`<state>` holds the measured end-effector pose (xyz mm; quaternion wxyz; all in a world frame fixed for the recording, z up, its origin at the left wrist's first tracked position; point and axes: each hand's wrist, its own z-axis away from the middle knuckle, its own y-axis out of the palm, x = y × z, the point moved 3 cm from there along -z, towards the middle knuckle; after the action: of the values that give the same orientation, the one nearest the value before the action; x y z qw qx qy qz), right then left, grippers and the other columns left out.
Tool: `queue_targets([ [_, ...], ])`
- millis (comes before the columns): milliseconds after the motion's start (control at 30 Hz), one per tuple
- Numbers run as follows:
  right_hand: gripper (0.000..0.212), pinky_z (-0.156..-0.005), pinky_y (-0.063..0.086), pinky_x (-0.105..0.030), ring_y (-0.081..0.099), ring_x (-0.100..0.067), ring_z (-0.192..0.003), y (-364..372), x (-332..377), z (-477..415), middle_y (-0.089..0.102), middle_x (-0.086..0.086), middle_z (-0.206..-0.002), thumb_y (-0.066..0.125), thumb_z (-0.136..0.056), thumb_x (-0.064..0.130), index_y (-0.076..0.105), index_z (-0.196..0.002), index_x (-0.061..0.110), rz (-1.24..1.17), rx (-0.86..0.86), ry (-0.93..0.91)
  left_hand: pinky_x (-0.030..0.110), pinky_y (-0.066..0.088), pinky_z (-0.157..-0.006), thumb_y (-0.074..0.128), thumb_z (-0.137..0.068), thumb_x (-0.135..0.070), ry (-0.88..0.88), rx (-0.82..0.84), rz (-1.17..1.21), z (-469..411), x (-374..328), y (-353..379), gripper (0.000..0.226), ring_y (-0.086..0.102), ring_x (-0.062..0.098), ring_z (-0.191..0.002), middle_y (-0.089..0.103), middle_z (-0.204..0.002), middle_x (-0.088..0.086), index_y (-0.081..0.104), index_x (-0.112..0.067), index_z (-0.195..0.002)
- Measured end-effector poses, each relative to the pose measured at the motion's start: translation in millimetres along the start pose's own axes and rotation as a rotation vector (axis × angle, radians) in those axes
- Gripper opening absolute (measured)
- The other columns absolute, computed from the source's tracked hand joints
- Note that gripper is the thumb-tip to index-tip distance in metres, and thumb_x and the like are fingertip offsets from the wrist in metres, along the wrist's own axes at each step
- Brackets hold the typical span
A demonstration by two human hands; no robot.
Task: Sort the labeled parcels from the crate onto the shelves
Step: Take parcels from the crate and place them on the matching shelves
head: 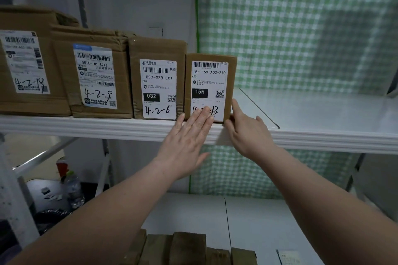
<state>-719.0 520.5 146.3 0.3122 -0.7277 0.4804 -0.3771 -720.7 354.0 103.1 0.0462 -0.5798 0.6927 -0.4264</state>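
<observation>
Brown box tops (189, 247) sit nearest, low on a white lower shelf (254, 221). Above, on the white upper shelf (312, 137) before green-checked cloth (301, 28), the rightmost parcel (210, 84) — "15H-159-A03-210" — stands beside one marked "4-2-6" (158, 89). Left hand (189, 137) lies spread flat on its label; right hand (247, 129) presses its right edge, fingers open.

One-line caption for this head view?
Both hands, left hand and right hand, square the 15H parcel on the shelf.
</observation>
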Motion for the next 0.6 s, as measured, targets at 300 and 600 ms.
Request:
queue_targets([
  [300, 0.051, -0.095, 0.033, -0.043, 0.059, -0.027, -0.104, -5, 6, 5, 0.069, 0.004, -0.11, 0.03, -0.101, 0.032, 0.015, -0.149, 0.023, -0.037, -0.001, -0.025, 0.044, -0.002, -0.119, 0.023, -0.09, -0.055, 0.025, 0.072, 0.042, 7, -1, -9, 0.082, -0.009, 0.022, -0.148, -0.015, -0.159, 0.009, -0.01, -0.011, -0.151],
  [600, 0.053, -0.094, 0.039, -0.043, 0.057, -0.032, -0.11, -9, 6, 7, 0.065, -0.01, -0.122, 0.034, -0.101, 0.036, 0.025, -0.149, 0.014, -0.096, -0.064, 0.021, 0.044, -0.003, -0.119, 0.039, -0.095, -0.05, 0.035, 0.159, 0.053, 11, 2, -22, 0.086, -0.02, 0.02, -0.144, -0.026, -0.155, 0.008, -0.015, -0.011, -0.149],
])
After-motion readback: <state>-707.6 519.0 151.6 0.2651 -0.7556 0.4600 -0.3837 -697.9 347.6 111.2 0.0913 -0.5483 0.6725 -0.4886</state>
